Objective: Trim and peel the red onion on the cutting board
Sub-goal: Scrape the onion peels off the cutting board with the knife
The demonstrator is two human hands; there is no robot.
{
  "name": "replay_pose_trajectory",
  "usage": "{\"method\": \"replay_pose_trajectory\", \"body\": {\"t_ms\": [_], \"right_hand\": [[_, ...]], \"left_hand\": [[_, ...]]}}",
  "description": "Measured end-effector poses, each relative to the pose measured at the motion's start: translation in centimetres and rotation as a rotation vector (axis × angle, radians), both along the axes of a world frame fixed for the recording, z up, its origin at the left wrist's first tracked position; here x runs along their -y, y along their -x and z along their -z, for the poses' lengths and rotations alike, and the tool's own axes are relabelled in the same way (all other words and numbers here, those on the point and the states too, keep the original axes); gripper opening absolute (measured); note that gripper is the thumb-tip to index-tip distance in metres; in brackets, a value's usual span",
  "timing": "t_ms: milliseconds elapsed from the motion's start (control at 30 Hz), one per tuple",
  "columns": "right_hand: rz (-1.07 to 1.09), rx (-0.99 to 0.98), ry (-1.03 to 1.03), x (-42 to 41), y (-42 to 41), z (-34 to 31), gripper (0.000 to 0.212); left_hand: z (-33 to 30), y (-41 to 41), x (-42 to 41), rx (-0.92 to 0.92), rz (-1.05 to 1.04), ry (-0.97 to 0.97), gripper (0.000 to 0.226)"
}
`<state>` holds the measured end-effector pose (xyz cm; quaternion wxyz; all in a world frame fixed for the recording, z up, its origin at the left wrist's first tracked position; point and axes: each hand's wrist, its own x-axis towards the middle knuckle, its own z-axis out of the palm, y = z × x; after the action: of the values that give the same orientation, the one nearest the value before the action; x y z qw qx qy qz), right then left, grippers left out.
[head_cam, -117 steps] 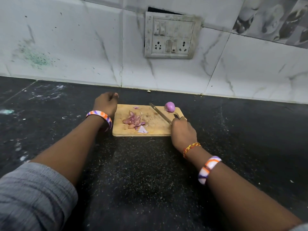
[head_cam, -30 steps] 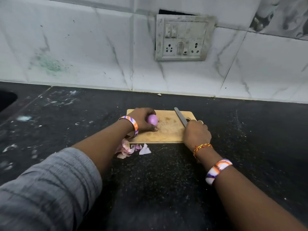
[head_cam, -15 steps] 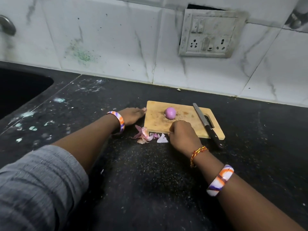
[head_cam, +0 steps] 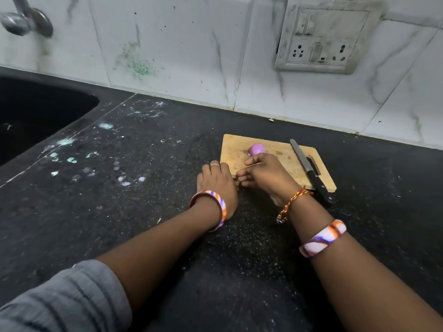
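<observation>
A peeled purple-red onion (head_cam: 257, 148) sits on the wooden cutting board (head_cam: 282, 161), near its far middle. A black-handled knife (head_cam: 310, 170) lies along the board's right side, with no hand on it. My left hand (head_cam: 217, 182) rests palm down on the counter at the board's front-left corner, fingers curled. My right hand (head_cam: 263, 173) reaches across the board's front edge, its curled fingertips meeting the left hand. Together the hands cover the spot where the loose onion peels lay, and the peels are hidden beneath them.
The black speckled counter (head_cam: 143, 188) carries pale stains at the left. A dark sink (head_cam: 36, 111) is sunk in at far left under a metal tap (head_cam: 24, 20). A switch and socket plate (head_cam: 323, 37) is set in the tiled wall behind the board.
My left hand let go of the onion and my right hand laid the knife down on the board. Both hands then closed in over the peel pile, hiding it.
</observation>
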<state>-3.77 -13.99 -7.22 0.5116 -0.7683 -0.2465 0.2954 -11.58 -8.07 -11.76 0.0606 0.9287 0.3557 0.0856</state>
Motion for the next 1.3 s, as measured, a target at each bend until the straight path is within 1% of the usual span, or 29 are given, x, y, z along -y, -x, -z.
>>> {"method": "replay_pose_trajectory", "body": {"t_ms": [100, 167, 233, 300, 333, 367, 433, 533, 600, 667, 733, 767, 800, 867, 933, 1033, 1100, 1167, 1233, 1300], "right_hand": [[0.09, 0.066, -0.061, 0.9, -1.0, -0.3, 0.03], [0.116, 0.081, -0.095, 1.5, -1.2, -0.5, 0.032], [0.122, 0.12, -0.084, 2.2, -1.4, -0.5, 0.032], [0.117, 0.202, -0.021, 2.9, -1.8, -0.3, 0.028], [0.096, 0.289, 0.052, 3.1, -1.9, 0.0, 0.024], [0.061, 0.392, 0.137, 3.3, -1.9, 0.1, 0.022], [-0.004, 0.541, 0.276, 3.5, -1.6, 0.5, 0.025], [-0.022, 0.629, 0.33, 3.2, -0.8, 0.7, 0.03], [-0.04, 0.658, 0.348, 2.7, -0.6, 0.9, 0.032], [-0.071, 0.692, 0.371, 2.2, -0.5, 1.2, 0.033], [-0.088, 0.736, 0.385, 1.8, -0.4, 1.3, 0.033], [-0.092, 0.762, 0.39, 1.5, -0.2, 1.4, 0.032], [-0.099, 0.788, 0.383, 1.3, 0.2, 1.5, 0.032], [-0.164, 0.84, 0.307, 0.7, 1.5, 1.7, 0.032], [-0.313, 0.892, 0.228, -0.1, 3.4, 2.0, 0.032], [-0.51, 0.981, 0.271, -1.1, 5.1, 2.7, 0.032], [-0.547, 1.078, 0.33, -0.7, 5.3, 2.4, 0.032], [-0.556, 1.156, 0.349, 0.2, 5.0, 1.8, 0.033], [-0.544, 1.203, 0.351, 1.3, 4.5, 1.4, 0.032], [-0.516, 1.206, 0.359, 2.1, 3.9, 1.2, 0.027]], "left_hand": [[-0.3, 0.0, 0.1, 0.013, -0.001, 0.026, 0.036], [-0.8, 0.2, 0.1, 0.005, 0.052, 0.069, 0.038], [-1.1, 0.6, -0.3, -0.005, 0.114, 0.083, 0.035], [-1.2, 1.0, -1.3, 0.028, 0.148, 0.121, 0.028], [-1.4, 1.2, -1.9, 0.076, 0.129, 0.157, 0.026], [-1.6, 1.3, -2.6, 0.132, 0.083, 0.206, 0.024], [-2.4, 1.6, -3.8, 0.216, -0.034, 0.325, 0.022], [-3.8, 2.0, -5.6, 0.312, -0.149, 0.577, 0.027], [-4.5, 2.3, -6.4, 0.444, -0.212, 0.786, 0.029], [-4.8, 2.6, -7.1, 0.592, -0.282, 1.103, 0.025], [-4.7, 2.7, -7.9, 0.791, -0.299, 1.445, 0.028], [-4.6, 2.9, -8.4, 0.888, -0.295, 1.582, 0.027], [-4.6, 3.0, -8.8, 0.959, -0.276, 1.688, 0.027], [-4.4, 3.3, -9.3, 1.046, -0.209, 1.817, 0.03], [-4.4, 3.5, -9.3, 1.112, -0.152, 1.916, 0.028], [-4.4, 3.3, -9.0, 1.236, -0.121, 2.029, 0.021], [-4.3, 2.7, -8.6, 1.279, -0.129, 2.044, 0.02], [-4.2, 1.8, -8.0, 1.297, -0.155, 2.061, 0.033], [-4.1, 1.0, -7.5, 1.297, -0.161, 2.064, 0.043], [-4.2, 0.4, -7.0, 1.27, -0.182, 2.042, 0.045]]}}
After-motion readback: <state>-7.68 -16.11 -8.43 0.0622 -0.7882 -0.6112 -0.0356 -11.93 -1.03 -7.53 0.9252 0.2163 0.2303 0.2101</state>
